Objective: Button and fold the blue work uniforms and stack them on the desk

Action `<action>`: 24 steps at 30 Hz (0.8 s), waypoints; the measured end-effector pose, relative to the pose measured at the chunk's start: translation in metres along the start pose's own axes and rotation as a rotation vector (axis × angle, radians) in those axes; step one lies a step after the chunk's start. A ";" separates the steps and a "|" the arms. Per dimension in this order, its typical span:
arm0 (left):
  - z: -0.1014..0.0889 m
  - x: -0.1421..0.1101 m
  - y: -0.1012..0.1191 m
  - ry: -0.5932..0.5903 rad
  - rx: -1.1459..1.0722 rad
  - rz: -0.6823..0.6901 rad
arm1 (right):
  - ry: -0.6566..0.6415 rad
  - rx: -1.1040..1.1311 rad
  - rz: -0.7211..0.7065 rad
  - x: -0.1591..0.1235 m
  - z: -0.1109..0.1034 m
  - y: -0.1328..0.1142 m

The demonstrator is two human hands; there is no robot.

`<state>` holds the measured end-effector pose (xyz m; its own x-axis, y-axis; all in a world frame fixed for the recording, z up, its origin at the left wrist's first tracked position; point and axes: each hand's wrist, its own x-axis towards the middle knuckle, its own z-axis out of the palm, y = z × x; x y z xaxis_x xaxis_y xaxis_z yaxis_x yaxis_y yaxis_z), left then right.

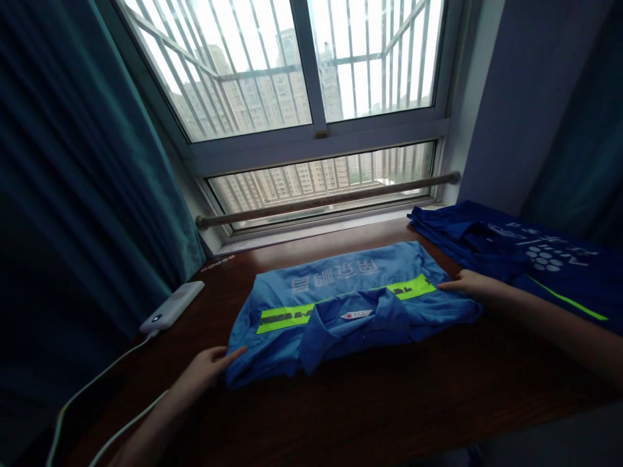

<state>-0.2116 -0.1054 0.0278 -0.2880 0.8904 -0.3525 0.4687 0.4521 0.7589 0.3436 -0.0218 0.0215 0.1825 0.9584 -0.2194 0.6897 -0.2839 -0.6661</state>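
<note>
A light blue work shirt (341, 295) lies on the brown table with its collar toward me. It is folded into a wide shape, with a yellow-green reflective strip and pale printed characters across it. My left hand (211, 366) grips the shirt's near left edge, its index finger stretched along the cloth. At the opposite side, my right hand (467, 283) has hold of the right edge by the end of the strip. The undersides of both grips are hidden by the cloth and the hands.
Darker blue garments (506, 250) lie stacked on the right. At the left stands a white power bank (172, 306) with a white cable (104, 377) running toward me. A curtain (92, 130) hangs on the left, and a barred window with a rail (326, 200) rises behind the table (389, 402).
</note>
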 end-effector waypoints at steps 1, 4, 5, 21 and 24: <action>0.002 -0.004 0.004 -0.054 -0.082 -0.042 | -0.031 0.019 0.044 -0.002 0.000 -0.003; 0.012 -0.018 0.012 -0.077 -0.354 -0.123 | -0.245 0.199 0.074 -0.010 0.002 -0.011; 0.016 -0.023 0.014 -0.061 -0.443 -0.125 | -0.313 0.268 0.056 -0.014 0.003 -0.013; 0.044 -0.023 0.028 0.198 -0.876 -0.285 | -0.477 0.871 0.183 -0.106 0.006 -0.017; 0.035 -0.015 0.041 0.209 -0.826 -0.266 | -0.453 0.943 0.185 -0.128 -0.005 -0.023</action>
<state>-0.1584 -0.0980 0.0449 -0.4855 0.6973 -0.5273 -0.3633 0.3877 0.8472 0.3076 -0.1374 0.0687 -0.1827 0.8526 -0.4896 -0.1799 -0.5185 -0.8359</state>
